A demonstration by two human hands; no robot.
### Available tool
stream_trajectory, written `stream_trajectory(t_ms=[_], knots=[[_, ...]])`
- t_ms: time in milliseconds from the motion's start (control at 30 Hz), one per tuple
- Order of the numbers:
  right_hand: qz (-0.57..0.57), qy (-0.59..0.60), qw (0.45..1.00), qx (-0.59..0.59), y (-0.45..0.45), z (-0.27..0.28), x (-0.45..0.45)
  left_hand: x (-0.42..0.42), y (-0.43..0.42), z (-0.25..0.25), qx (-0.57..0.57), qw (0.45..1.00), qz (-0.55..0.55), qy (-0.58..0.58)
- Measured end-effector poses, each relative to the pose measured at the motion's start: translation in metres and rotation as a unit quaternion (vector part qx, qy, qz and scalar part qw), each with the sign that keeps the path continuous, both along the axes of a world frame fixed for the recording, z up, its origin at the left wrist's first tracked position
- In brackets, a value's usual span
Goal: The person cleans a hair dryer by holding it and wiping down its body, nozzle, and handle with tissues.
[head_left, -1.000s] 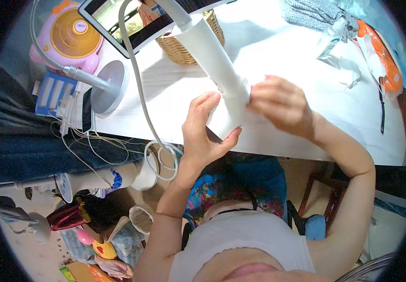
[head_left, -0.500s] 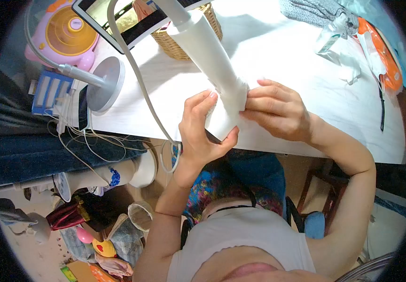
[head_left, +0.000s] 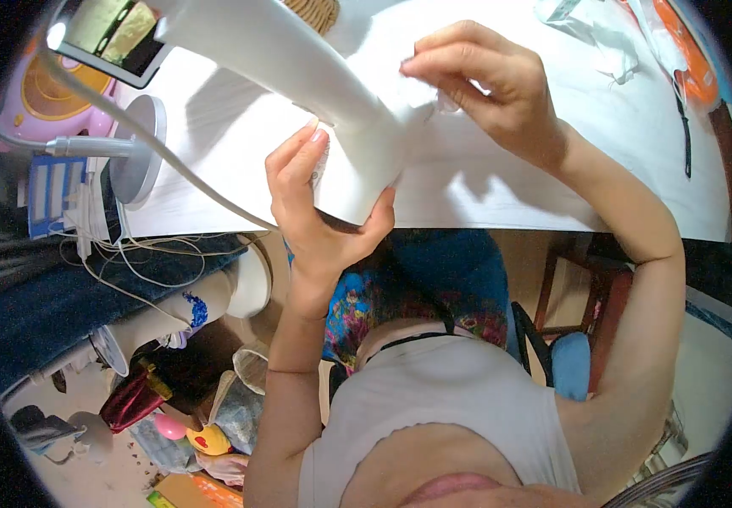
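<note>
A large white tubular device (head_left: 290, 63) slants over the table, its flared lower end near the table's front edge. Its exact kind does not show. My left hand (head_left: 319, 207) grips that lower end from the left, fingers along a side with small printing and the thumb at the near edge. To the right, my right hand (head_left: 497, 93) is raised off the device with its fingers pinched together. A bit of crumpled, whitish, thin material (head_left: 446, 102) shows under those fingers, perhaps tissue or film; the hand covers most of it.
A grey cable (head_left: 154, 144) arcs past the device on the left. Behind it are a round lamp base (head_left: 139, 148), a tablet (head_left: 120, 38), a pink toy-like appliance (head_left: 52, 85) and a blue box (head_left: 48, 190). A wicker basket (head_left: 313, 10) and an orange packet (head_left: 684, 51) lie farther back.
My right hand has lifted away from the device's lower end, up and to the right, with thin whitish material in its fingers. My left hand keeps its grip; the view has shifted.
</note>
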State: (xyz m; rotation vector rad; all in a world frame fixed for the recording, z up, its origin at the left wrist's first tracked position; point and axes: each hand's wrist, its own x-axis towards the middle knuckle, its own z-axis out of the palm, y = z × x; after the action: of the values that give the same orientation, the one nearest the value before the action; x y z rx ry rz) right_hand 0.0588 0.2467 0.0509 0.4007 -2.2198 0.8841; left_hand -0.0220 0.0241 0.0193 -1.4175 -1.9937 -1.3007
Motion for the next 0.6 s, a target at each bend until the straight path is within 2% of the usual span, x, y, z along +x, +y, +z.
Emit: stream_trajectory(t_ms=[100, 167, 200, 233, 300, 333, 367, 433, 533, 600], knots=[[0.030, -0.046, 0.982, -0.179, 0.012, -0.020, -0.005, -0.003, -0.004, -0.005, -0.006, 1.000, -0.010, -0.007], [0.030, -0.043, 0.924, -0.379, 0.004, -0.016, -0.010, -0.004, -0.004, -0.006, -0.008, 1.000, -0.006, -0.008], [-0.019, -0.063, 0.932, -0.356, 0.009, -0.015, -0.009, -0.003, -0.004, -0.007, -0.009, 1.000, -0.004, -0.007], [-0.062, -0.027, 0.964, -0.256, 0.012, -0.012, -0.010, -0.002, -0.004, -0.007, -0.012, 1.000, -0.007, -0.004], [0.023, -0.023, 0.937, -0.347, -0.005, 0.000, -0.005, -0.002, -0.004, -0.008, -0.010, 1.000, -0.004, 0.004], [0.044, 0.000, 0.956, -0.291, -0.005, 0.000, -0.004, -0.002, -0.003, -0.008, -0.007, 1.000, -0.003, 0.008], [0.046, 0.050, 0.985, -0.159, -0.001, 0.001, -0.003, -0.001, -0.003, -0.008, -0.010, 1.000, -0.001, 0.009], [0.028, 0.127, 0.992, 0.002, -0.001, -0.001, -0.007, 0.000, -0.004, -0.007, -0.013, 1.000, 0.001, 0.012], [0.068, 0.219, 0.971, 0.070, -0.002, -0.021, -0.021, 0.002, -0.003, -0.004, -0.026, 0.999, 0.003, 0.036], [0.054, 0.216, 0.962, 0.157, -0.003, -0.019, -0.015, 0.004, -0.003, -0.004, -0.025, 0.999, 0.004, 0.037]])
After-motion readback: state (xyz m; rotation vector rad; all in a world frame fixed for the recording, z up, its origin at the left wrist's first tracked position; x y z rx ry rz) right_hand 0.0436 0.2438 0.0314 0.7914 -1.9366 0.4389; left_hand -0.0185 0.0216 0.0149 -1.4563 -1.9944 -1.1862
